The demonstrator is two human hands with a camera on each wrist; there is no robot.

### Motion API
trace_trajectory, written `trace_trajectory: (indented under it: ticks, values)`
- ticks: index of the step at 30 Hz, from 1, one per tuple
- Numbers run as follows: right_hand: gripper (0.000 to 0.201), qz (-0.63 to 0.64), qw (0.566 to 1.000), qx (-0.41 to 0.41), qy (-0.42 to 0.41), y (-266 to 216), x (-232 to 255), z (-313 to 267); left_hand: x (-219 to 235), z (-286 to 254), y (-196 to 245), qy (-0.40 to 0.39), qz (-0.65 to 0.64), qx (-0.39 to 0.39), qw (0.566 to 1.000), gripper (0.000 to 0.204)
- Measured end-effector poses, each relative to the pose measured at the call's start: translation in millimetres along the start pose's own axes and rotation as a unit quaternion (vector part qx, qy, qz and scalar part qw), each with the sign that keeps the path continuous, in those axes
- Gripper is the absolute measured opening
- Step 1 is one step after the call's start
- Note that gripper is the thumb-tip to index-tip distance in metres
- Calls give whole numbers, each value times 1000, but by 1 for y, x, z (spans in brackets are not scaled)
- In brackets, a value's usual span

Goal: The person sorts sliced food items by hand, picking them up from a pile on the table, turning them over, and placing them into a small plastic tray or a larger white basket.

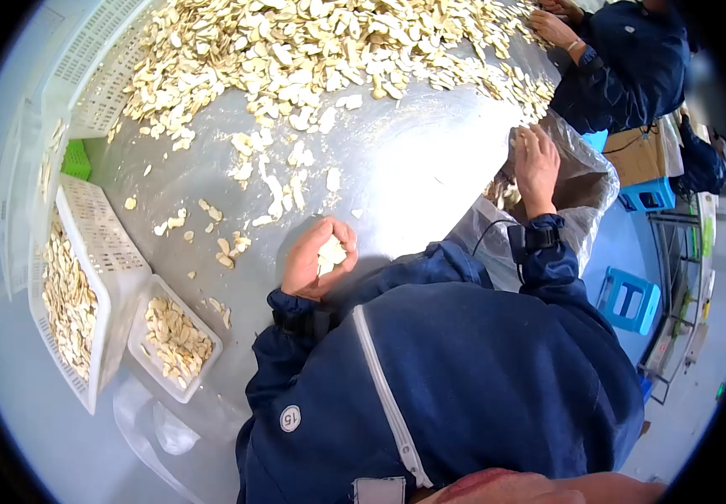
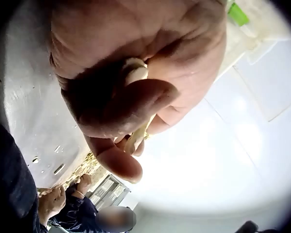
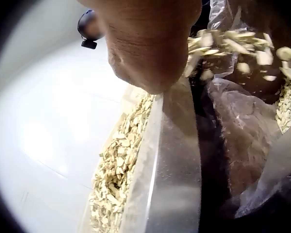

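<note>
A broad grey metal table [image 1: 203, 168] bears a heap of pale, flat, oval slices [image 1: 321, 59], beyond both hands. Near right, over a clear plastic bag [image 1: 583, 233], the right hand [image 1: 537, 172] has its fingers loosely extended. The left hand [image 1: 308, 259] clasps several pale slices [image 1: 328, 254] against its palm; they look light, stiff, brittle, best cupped loosely.

Head cam's up top, wide, aimed steeply down at the table [image 1: 422, 164]. Wrist cams sit super close, looking out past the left hand [image 2: 140, 101] and right hand [image 3: 150, 46]; head and right wrist both catch the plastic liner [image 3: 249, 133].
</note>
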State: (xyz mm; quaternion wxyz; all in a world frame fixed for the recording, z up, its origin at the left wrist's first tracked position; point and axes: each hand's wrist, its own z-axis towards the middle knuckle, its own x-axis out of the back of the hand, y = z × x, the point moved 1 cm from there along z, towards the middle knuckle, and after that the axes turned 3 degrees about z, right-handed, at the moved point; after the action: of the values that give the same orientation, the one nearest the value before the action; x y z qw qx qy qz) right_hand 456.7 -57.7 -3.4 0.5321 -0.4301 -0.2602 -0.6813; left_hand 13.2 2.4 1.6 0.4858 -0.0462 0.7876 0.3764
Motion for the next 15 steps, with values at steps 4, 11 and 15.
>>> trace_trajectory:
  ticks: [4, 11, 15]
  values:
    - [34, 143, 988, 48, -43, -52, 10, 15, 2, -2, 1, -4, 3, 10, 1000, 33]
    - [29, 181, 931, 291, -126, -166, -15, 38, -1, -13, 1, 6, 165, -66, 984, 35]
    - [29, 212, 937, 246, -126, -177, -30, 97, 5, -17, -9, 21, 189, -105, 976, 31]
